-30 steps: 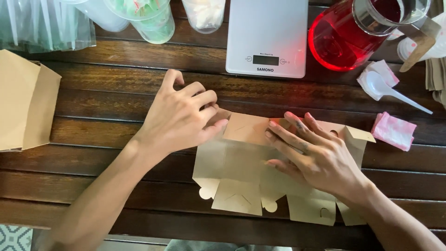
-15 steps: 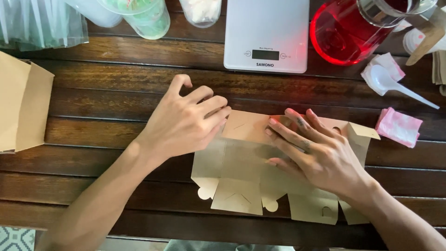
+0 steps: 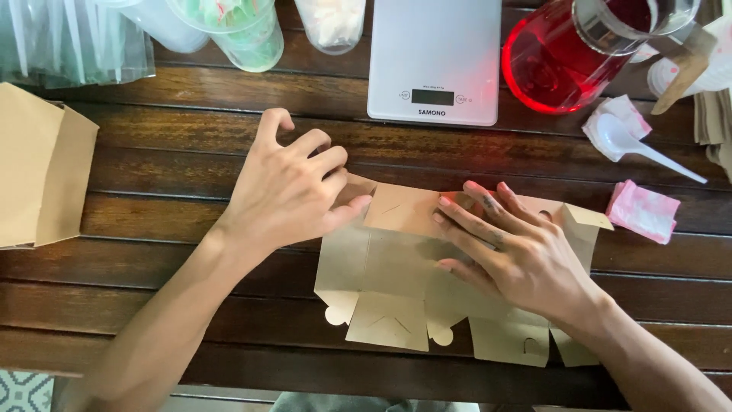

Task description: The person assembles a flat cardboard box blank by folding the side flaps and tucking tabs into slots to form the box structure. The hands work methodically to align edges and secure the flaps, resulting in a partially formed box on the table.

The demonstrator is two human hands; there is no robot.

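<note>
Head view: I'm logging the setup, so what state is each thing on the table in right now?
Flat cardboard box blank: unfolded, lying flat, top flap bent.
Left hand: fingers curled on the blank's top left flap.
Right hand: flat, pressing the blank down.
Kitchen scale: nothing on it, display unreadable.
Glass pitcher: holds red liquid.
White plastic spoon: in its wrapper.
Pink packet: lying flat.
Folded brown box: folded up.

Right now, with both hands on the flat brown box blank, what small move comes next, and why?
Probably fold the top flap toward you. The left hand pinches its left corner, the right hand presses the cardboard blank flat on the table, and the flap looks slightly lifted along its crease.
</note>
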